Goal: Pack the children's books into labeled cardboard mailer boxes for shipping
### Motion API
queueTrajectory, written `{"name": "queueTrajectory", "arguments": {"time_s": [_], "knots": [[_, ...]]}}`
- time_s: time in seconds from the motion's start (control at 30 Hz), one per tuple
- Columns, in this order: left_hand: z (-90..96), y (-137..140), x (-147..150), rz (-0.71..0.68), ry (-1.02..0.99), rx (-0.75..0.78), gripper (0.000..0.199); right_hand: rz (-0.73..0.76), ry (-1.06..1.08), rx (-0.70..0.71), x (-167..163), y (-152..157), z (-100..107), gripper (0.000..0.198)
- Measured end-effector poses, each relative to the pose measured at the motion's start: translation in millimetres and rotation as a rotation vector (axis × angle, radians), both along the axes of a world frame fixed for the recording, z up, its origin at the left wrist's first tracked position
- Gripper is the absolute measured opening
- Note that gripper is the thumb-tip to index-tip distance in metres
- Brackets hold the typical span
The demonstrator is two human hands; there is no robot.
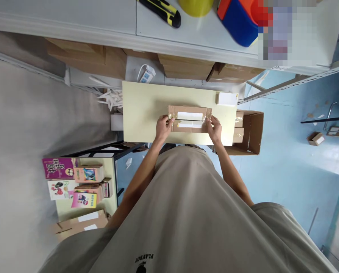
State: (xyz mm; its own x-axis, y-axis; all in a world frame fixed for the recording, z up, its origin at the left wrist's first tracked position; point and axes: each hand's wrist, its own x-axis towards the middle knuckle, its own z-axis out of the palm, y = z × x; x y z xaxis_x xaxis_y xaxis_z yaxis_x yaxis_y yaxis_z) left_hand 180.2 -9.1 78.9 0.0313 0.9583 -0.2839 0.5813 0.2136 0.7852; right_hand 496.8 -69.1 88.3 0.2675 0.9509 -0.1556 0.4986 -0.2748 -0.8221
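A flat brown cardboard box (183,127) with two white strips on its upper face lies level in front of me, over the pale yellow table (145,129). Clear tape shines at both of its ends. My left hand (163,128) grips the left end, thumb on top and fingers curled at the edge. At the right end, my right hand (214,129) pinches the box in the same manner. Whether the box rests on the tabletop or is held slightly above it, I cannot tell. A small white box (227,99) lies at the table's far right corner.
An open carton (254,132) with smaller boxes stands right of the table. A grey shelf (101,22) above the far edge carries a utility knife (166,13) and a blue-and-red tape dispenser (239,22). Books (88,173) are stacked on a side table at left.
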Motion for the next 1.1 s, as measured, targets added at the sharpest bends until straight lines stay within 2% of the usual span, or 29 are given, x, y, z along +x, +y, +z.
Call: {"name": "queueTrajectory", "arguments": {"time_s": [0.1,0.2,0.4,0.5,0.6,0.7,0.8,0.93,1.03,1.1], "knots": [[-4.8,2.9,-16.2,-0.004,-0.009,0.099,0.013,-0.082,0.042,0.053,-0.5,-5.8,-3.4,0.067],[-10.3,2.3,-28.3,-0.012,-0.021,0.095,0.005,-0.119,0.115,0.023,-8.1,-14.5,-13.5,0.064],[-25.9,-18.7,-38.0,-0.003,-0.102,-0.093,0.027,-0.233,0.157,-0.043,-29.5,-43.3,-34.8,0.058],[-34.6,-26.1,-37.4,0.009,-0.089,-0.205,0.041,-0.297,0.151,-0.153,-39.5,-54.4,-39.4,0.049],[-41.4,-25.2,-37.9,-0.024,-0.054,-0.263,0.043,-0.351,0.155,-0.267,-49.8,-54.5,-40.6,0.041],[-43.5,-18.0,-43.3,-0.131,-0.026,-0.272,0.04,-0.367,0.113,-0.281,-54.6,-48.0,-37.7,0.034],[-38.6,-7.8,-53.0,-0.182,-0.007,-0.211,0.042,-0.346,0.063,-0.248,-48.8,-47.7,-29.3,0.03],[-20.6,8.0,-61.0,-0.045,-0.006,-0.048,0.044,-0.382,0.007,-0.168,-25.9,-64.0,-14.0,0.036],[-1.5,19.4,-51.0,-0.016,-0.049,0.038,0.039,-0.432,-0.047,-0.12,-1.5,-74.7,-6.5,0.045],[10.7,25.4,-33.8,-0.036,-0.085,0.07,0.032,-0.446,-0.062,-0.1,17.1,-74.1,-6.0,0.049]]}}
